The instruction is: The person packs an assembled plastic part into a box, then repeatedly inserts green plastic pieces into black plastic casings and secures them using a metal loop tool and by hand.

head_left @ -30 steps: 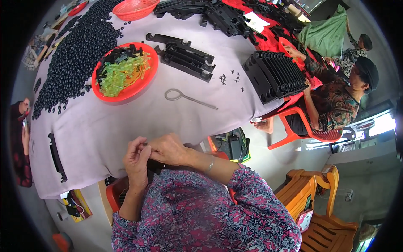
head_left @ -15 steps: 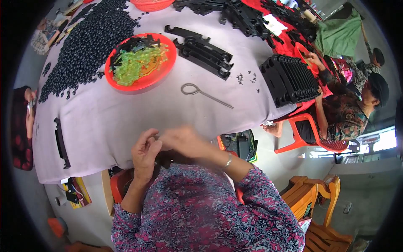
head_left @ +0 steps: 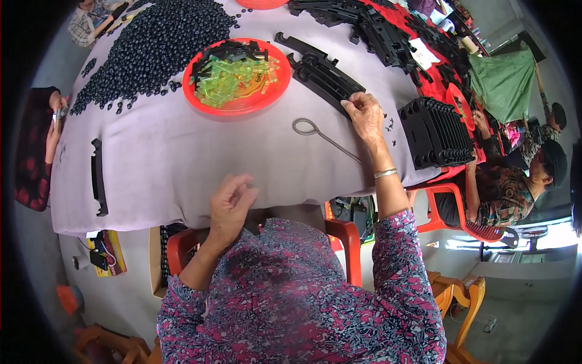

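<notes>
Left hand (head_left: 232, 203), half-open; right hand (head_left: 365, 115) at notched black bars (head_left: 324, 79), grip unclear; printed round red plate (head_left: 282, 84): translucent yellow-green pieces (head_left: 217, 86), black strips (head_left: 233, 51).

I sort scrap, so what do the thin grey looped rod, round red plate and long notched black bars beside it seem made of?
Thin grey looped rod: probably metal, dull; slim and bent into a loop.
Round red plate: likely plastic, smooth, slightly glossy; its rim evenly coloured.
Long notched black bars: perhaps moulded plastic, satin, with hooked notches; painted metal isn't ruled out.
</notes>
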The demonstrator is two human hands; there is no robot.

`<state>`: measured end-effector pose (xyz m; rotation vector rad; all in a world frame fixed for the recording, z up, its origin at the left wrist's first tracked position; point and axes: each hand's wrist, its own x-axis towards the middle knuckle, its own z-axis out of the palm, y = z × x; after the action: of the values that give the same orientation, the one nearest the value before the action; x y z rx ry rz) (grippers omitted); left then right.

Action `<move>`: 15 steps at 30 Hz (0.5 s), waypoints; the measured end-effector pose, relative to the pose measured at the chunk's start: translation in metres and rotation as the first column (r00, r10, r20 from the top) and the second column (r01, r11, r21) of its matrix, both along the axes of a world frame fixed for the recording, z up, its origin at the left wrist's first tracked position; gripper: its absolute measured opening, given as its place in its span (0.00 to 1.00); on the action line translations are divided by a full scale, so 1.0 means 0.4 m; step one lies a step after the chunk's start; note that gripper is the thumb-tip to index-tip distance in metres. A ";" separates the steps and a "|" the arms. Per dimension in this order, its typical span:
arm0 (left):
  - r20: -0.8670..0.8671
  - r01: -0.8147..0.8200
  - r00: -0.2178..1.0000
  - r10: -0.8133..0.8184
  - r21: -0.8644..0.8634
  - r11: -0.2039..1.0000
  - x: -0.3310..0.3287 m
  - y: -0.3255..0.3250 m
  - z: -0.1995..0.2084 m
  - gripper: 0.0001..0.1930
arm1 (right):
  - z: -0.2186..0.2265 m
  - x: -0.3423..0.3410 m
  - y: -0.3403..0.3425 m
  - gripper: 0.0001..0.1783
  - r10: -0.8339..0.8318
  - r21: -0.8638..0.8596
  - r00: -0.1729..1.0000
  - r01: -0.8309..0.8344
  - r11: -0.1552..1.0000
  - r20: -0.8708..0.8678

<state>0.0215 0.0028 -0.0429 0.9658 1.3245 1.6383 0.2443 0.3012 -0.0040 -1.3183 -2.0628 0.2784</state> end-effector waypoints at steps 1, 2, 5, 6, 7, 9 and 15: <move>-0.057 -0.006 0.998 0.005 -0.013 1.000 -0.001 0.000 -0.003 0.12 | 0.008 -0.010 -0.010 0.17 -0.017 0.010 0.995 0.016 1.000 0.103; -0.114 -0.011 0.993 0.008 -0.026 1.000 -0.002 -0.001 -0.004 0.12 | 0.002 -0.013 -0.015 0.17 -0.010 0.007 0.995 0.010 1.000 0.104; -0.076 -0.014 0.997 0.012 -0.024 1.000 -0.001 0.001 0.002 0.11 | -0.027 -0.012 -0.022 0.19 -0.046 0.086 0.972 0.027 0.996 0.230; -0.077 -0.015 0.997 0.013 -0.026 1.000 0.000 0.001 0.002 0.11 | -0.040 -0.006 -0.022 0.20 -0.047 0.094 0.978 0.028 0.995 0.203; -0.077 -0.018 0.997 0.016 -0.031 0.999 0.000 0.002 -0.003 0.11 | -0.041 -0.010 -0.026 0.21 -0.041 0.102 0.983 0.023 0.995 0.177; -0.078 -0.027 0.997 0.024 -0.039 0.999 0.002 0.003 -0.004 0.11 | -0.034 -0.007 -0.033 0.20 -0.024 0.112 0.979 0.001 0.994 0.201; -0.208 -0.034 0.978 0.029 -0.019 0.999 0.003 0.000 0.001 0.11 | -0.003 -0.006 -0.080 0.16 0.010 0.088 0.995 -0.018 0.996 0.097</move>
<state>0.0228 0.0030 -0.0427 1.1325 1.5003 1.5762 0.2419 0.2693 -0.0050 -1.2868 -2.1397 0.1299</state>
